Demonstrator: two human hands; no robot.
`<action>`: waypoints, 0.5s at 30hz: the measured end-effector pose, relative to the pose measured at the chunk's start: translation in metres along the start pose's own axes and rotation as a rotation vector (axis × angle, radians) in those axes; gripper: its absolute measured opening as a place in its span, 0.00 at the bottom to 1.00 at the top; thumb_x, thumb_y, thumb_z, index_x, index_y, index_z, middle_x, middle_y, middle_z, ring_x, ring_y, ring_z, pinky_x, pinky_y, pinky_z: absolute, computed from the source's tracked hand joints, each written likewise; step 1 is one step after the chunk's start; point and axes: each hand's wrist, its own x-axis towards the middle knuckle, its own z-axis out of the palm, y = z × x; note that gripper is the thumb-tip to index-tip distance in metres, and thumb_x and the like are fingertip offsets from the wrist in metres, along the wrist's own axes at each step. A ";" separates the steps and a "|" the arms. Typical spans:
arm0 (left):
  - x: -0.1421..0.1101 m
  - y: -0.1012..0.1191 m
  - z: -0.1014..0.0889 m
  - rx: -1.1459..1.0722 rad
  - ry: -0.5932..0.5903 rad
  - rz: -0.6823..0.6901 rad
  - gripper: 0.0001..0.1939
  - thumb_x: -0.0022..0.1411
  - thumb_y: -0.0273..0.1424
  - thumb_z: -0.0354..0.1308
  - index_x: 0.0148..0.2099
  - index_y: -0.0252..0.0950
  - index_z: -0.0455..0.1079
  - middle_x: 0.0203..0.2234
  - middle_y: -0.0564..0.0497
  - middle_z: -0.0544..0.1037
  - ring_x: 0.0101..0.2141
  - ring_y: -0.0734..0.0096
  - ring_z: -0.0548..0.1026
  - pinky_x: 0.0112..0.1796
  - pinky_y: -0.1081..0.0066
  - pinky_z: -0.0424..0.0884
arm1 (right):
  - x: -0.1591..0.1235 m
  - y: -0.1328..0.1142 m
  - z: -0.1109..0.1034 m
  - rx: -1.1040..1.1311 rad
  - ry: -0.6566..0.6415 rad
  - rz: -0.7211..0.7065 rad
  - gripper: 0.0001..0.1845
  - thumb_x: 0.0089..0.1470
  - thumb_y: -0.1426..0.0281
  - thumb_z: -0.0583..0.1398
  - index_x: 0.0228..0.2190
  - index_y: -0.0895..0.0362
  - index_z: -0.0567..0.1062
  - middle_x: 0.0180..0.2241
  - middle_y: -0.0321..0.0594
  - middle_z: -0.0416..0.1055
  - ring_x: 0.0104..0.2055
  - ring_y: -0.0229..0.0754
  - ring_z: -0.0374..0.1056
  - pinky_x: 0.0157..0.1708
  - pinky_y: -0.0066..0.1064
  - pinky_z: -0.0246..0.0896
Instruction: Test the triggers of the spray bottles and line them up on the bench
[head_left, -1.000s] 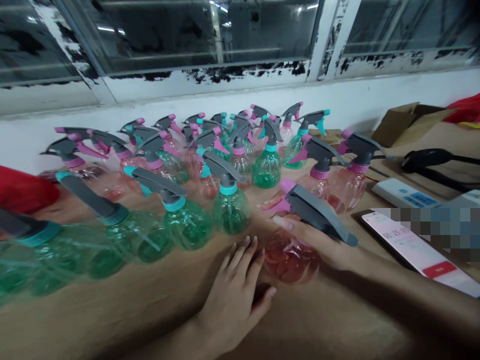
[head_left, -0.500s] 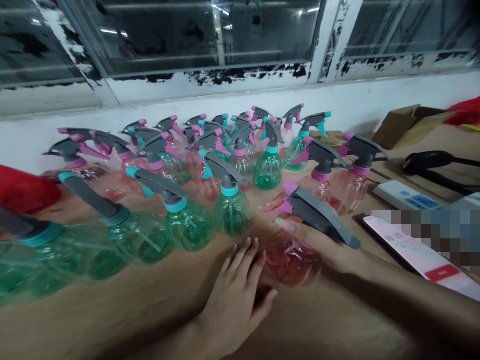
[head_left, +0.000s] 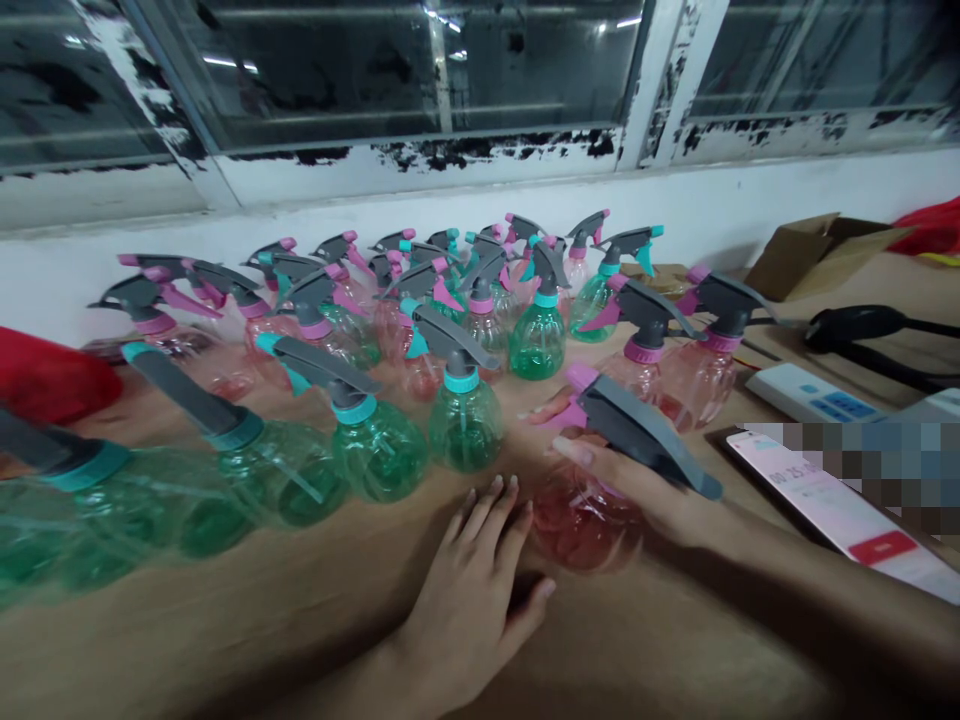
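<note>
Right hand (head_left: 645, 485) grips the pink spray bottle (head_left: 574, 530) by its neck, near right; left hand (head_left: 465, 590) rests open on the table (head_left: 225, 630). Plastic probably light, stiff, slippery; neck likely the surest hold.

Single head-worn camera, facing forward and down across flat brown table (head_left: 300, 625); bare left hand (head_left: 469, 595) and bare right hand (head_left: 649, 490) close below lens; dark glass window (head_left: 337, 75) in patchy white frame (head_left: 465, 180) farther off, along top edge.
</note>
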 end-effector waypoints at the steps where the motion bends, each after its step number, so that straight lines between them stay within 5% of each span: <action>1: 0.000 0.000 0.000 -0.001 -0.002 0.000 0.26 0.64 0.37 0.54 0.59 0.27 0.60 0.60 0.34 0.60 0.60 0.49 0.57 0.53 0.49 0.62 | 0.000 0.000 0.000 0.009 0.000 0.008 0.11 0.55 0.64 0.61 0.42 0.47 0.72 0.44 0.35 0.74 0.48 0.45 0.71 0.52 0.39 0.65; 15: 0.000 0.000 0.001 -0.020 0.014 -0.013 0.24 0.64 0.37 0.53 0.58 0.27 0.61 0.59 0.35 0.61 0.60 0.50 0.57 0.53 0.50 0.62 | 0.000 0.001 0.001 -0.025 0.030 0.003 0.11 0.55 0.63 0.60 0.42 0.47 0.72 0.43 0.35 0.75 0.46 0.45 0.72 0.49 0.38 0.67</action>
